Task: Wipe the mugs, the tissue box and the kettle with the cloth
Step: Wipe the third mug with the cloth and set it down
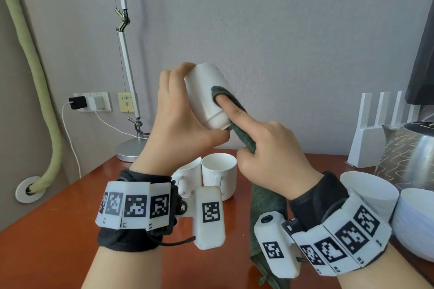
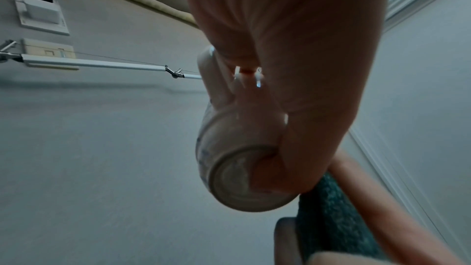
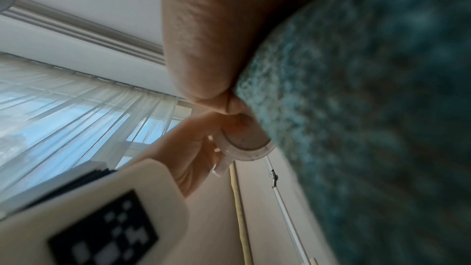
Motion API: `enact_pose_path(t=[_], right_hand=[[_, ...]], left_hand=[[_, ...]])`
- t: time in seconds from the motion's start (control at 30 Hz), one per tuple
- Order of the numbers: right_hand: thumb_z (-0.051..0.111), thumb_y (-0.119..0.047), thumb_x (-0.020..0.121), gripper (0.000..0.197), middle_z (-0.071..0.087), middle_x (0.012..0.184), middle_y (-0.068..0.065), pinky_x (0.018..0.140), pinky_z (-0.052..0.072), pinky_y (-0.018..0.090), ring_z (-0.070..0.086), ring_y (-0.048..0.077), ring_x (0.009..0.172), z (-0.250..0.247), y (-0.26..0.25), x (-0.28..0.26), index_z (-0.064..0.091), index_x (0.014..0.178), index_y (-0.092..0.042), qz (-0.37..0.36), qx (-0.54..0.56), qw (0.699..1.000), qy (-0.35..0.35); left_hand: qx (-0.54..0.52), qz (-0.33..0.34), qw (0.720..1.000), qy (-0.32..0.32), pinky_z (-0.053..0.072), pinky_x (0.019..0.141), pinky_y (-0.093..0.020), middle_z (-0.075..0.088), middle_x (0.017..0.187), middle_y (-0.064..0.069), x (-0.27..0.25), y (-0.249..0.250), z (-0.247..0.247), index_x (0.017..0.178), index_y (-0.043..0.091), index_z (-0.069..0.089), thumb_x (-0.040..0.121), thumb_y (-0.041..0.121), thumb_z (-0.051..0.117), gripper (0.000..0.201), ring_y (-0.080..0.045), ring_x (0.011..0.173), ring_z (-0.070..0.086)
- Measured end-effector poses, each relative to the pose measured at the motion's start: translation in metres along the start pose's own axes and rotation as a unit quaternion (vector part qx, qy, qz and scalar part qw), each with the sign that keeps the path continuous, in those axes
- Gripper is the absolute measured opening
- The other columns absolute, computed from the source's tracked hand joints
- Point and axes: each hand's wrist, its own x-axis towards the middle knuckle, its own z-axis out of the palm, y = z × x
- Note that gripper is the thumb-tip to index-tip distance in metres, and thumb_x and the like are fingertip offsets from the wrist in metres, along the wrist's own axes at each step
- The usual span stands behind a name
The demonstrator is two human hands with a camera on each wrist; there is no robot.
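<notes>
My right hand [image 1: 270, 155] grips the dark green terry cloth [image 1: 244, 134], forefinger stretched out to press its end against the side of the white ceramic mug [image 1: 204, 96], which my left hand [image 1: 178, 119] clasps tilted in the air above the red-brown wooden table [image 1: 58, 218]. I judge I am mid-wipe on one mug; next I should turn it to reach the unwiped side, then take the two white mugs [image 1: 218, 171] standing just below, and the patterned steel kettle [image 1: 408, 159] far right.
</notes>
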Motion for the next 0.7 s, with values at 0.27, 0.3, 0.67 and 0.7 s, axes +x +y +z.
enact_pose_path(t=[0.27, 0.3, 0.67, 0.7], right_hand=[[0.04, -0.009, 0.06, 0.097, 0.022, 0.044, -0.01, 0.04, 0.028, 0.024, 0.025, 0.011, 0.038, -0.006, 0.007, 0.003, 0.017, 0.147, -0.045, 0.042, -0.007, 0.999, 0.016], [0.04, -0.009, 0.06, 0.098, 0.024, 0.044, -0.009, 0.041, 0.03, 0.025, 0.027, 0.012, 0.038, -0.007, 0.007, 0.002, 0.011, 0.146, -0.047, 0.047, -0.005, 0.999, 0.012], [0.043, -0.005, 0.059, 0.093, 0.016, 0.047, -0.012, 0.041, 0.017, 0.018, 0.019, 0.007, 0.039, -0.001, 0.008, -0.001, 0.028, 0.147, -0.033, 0.002, 0.005, 1.0, 0.022], [0.043, -0.005, 0.058, 0.092, 0.015, 0.048, -0.013, 0.041, 0.017, 0.017, 0.019, 0.007, 0.039, 0.0, 0.007, 0.0, 0.032, 0.145, -0.032, -0.01, 0.005, 1.0, 0.024]], left_hand=[[-0.003, 0.039, 0.999, 0.002, 0.034, 0.086, -0.005, 0.03, 0.109, 0.018, 0.0, 0.001, -0.006, 0.132, 0.017, 0.033, 0.054, 0.026, 0.079, 0.09, -0.001, 0.102, 0.04], [-0.011, 0.036, 0.999, 0.017, 0.035, 0.087, -0.006, 0.031, 0.111, 0.017, 0.0, 0.0, -0.008, 0.13, 0.021, 0.031, 0.056, 0.027, 0.082, 0.09, 0.0, 0.105, 0.041], [-0.046, -0.032, 0.997, 0.057, 0.039, 0.101, -0.023, 0.029, 0.112, 0.02, 0.001, 0.0, 0.0, 0.123, 0.03, 0.023, 0.059, 0.028, 0.087, 0.091, -0.01, 0.118, 0.039], [-0.042, -0.026, 0.997, 0.053, 0.037, 0.099, -0.017, 0.028, 0.111, 0.02, 0.001, 0.001, 0.002, 0.124, 0.028, 0.024, 0.06, 0.027, 0.086, 0.09, -0.006, 0.115, 0.039]])
